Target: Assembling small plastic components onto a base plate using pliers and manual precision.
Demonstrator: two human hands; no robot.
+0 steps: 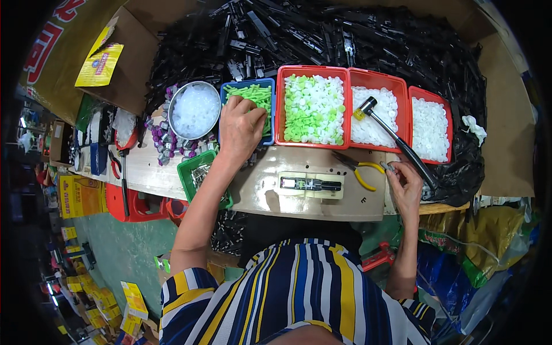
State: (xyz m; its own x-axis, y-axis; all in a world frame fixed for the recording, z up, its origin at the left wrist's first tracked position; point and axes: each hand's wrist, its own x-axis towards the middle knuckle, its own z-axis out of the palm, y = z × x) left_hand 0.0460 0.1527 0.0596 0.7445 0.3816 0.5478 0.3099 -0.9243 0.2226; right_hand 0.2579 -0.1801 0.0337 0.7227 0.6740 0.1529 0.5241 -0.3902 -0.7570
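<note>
My left hand (pixel 241 127) reaches over a blue bin (pixel 272 118) of green plastic sticks (pixel 253 93). Its fingers are bunched together at the sticks, and whatever they pinch is hidden. At the right, my right hand (pixel 406 187) pinches a small grey part (pixel 387 167) between thumb and fingertips, just beside yellow-handled pliers (pixel 366 175). Between my hands, a black, long, narrow assembly (pixel 310 184) with some green on it lies in a pale fixture (pixel 319 194) on the worktop.
Red bins hold green and white caps (pixel 313 109), white pieces (pixel 374 126) and white discs (pixel 430 129). A hammer (pixel 399 141) lies across two of them. A metal bowl (pixel 195 110) and green bin (pixel 185 167) stand left. Black parts (pixel 322 34) pile behind.
</note>
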